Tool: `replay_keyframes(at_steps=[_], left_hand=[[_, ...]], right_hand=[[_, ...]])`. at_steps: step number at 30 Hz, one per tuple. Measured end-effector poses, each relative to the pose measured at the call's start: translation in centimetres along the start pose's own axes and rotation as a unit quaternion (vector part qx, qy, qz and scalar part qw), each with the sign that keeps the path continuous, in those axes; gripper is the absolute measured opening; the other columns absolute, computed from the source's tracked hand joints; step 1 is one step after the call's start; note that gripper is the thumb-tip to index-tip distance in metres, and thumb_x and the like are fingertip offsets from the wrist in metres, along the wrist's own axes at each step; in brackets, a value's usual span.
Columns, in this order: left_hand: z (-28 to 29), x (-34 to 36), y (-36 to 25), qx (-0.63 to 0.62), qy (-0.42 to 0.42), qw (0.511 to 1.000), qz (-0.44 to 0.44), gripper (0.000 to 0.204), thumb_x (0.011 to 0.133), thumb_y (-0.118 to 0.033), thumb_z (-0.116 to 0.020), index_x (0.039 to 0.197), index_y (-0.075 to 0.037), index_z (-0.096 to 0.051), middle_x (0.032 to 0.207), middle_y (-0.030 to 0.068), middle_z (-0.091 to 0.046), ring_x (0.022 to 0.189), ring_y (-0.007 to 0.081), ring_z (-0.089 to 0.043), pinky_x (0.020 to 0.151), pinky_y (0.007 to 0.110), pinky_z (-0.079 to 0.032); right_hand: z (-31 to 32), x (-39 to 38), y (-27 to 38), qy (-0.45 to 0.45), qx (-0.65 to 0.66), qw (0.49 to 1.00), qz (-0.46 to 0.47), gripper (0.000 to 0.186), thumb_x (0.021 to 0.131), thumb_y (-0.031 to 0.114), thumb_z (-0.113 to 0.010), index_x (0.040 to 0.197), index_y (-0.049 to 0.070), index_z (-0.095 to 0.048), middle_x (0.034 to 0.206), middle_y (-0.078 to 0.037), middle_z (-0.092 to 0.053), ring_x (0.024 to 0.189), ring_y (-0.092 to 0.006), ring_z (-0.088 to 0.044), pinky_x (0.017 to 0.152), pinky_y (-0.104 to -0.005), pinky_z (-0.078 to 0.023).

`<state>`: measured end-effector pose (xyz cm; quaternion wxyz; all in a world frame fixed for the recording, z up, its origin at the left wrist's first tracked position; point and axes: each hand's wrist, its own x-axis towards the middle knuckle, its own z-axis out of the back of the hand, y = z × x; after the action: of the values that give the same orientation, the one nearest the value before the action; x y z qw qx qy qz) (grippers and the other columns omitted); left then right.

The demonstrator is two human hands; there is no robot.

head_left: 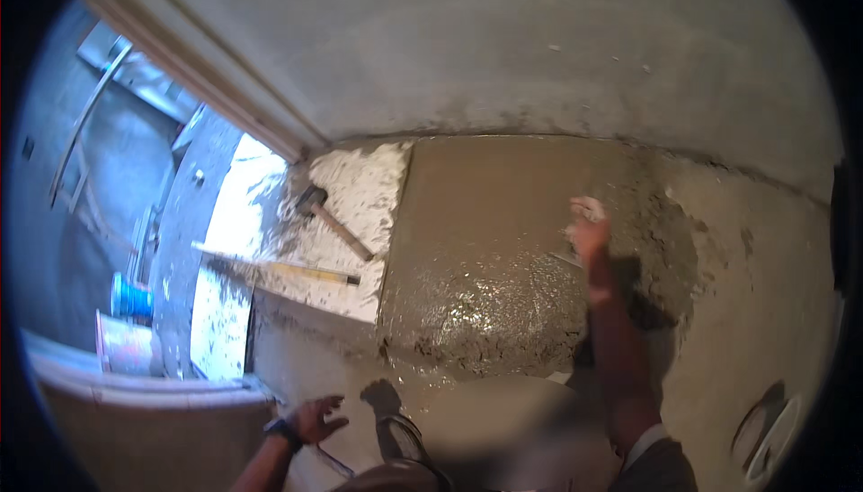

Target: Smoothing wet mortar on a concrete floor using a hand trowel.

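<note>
Over the far right part of a wet mortar bed (pixel 467 195), my right hand (pixel 589 230) is closed, fingers curled. A thin pale edge below it looks like the blade of a trowel (pixel 564 259), close to the mortar surface; its handle is hidden in the hand. My left hand (pixel 315 420) hangs at the lower left, fingers apart and holding nothing, with a dark watch (pixel 285 433) on the wrist. The near mortar is wet and glossy; a rougher, lumpy patch (pixel 661 240) spreads on the right.
Left of the mortar lies a pale, smeared slab (pixel 360 177). On it rest a mallet (pixel 343 231) and a long yellowish bar (pixel 310 272). A grey wall (pixel 539 43) bounds the far side. Beyond a doorway stand a blue bucket (pixel 133 299) and a pale bucket (pixel 126 345). A white round rim (pixel 775 445) shows lower right.
</note>
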<state>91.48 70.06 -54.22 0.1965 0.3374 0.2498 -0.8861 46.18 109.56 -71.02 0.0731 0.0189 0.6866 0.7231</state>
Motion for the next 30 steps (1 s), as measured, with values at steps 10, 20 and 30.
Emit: replay_keyframes(at_steps=[10, 20, 30], left_hand=[[4.7, 4.3, -5.6, 0.163, -0.027, 0.985, -0.037, 0.058, 0.089, -0.038, -0.065, 0.136, -0.009, -0.050, 0.125, 0.0218, -0.061, 0.115, 0.0388, -0.058, 0.099, 0.045, -0.047], [9.6, 12.0, -14.0, 0.135, -0.038, 0.982, -0.124, 0.063, 0.088, -0.036, -0.066, 0.138, -0.002, -0.049, 0.132, 0.0256, -0.056, 0.123, 0.0400, -0.053, 0.104, 0.045, -0.043], [10.5, 13.3, -13.3, 0.135, -0.058, 0.977, -0.151, 0.060, 0.082, -0.026, -0.076, 0.133, -0.003, -0.054, 0.119, 0.0185, -0.066, 0.101, 0.0300, -0.067, 0.086, 0.039, -0.055]], right_hand=[[16.7, -13.0, 3.4, 0.048, -0.046, 0.997, -0.038, 0.051, 0.095, 0.033, -0.061, 0.137, 0.008, -0.047, 0.092, -0.002, -0.059, 0.055, -0.0072, -0.047, 0.050, -0.0227, -0.039], [35.9, -17.3, -2.0, -0.179, -0.368, 0.911, 0.051, 0.036, 0.095, 0.025, -0.059, 0.124, 0.003, -0.058, 0.100, -0.013, -0.062, 0.077, -0.0214, -0.059, 0.066, -0.0356, -0.050], [35.3, -16.4, -1.8, -0.207, -0.262, 0.919, -0.211, 0.058, 0.090, 0.043, -0.063, 0.125, -0.004, -0.058, 0.092, -0.019, -0.069, 0.078, -0.0262, -0.067, 0.073, -0.0390, -0.052]])
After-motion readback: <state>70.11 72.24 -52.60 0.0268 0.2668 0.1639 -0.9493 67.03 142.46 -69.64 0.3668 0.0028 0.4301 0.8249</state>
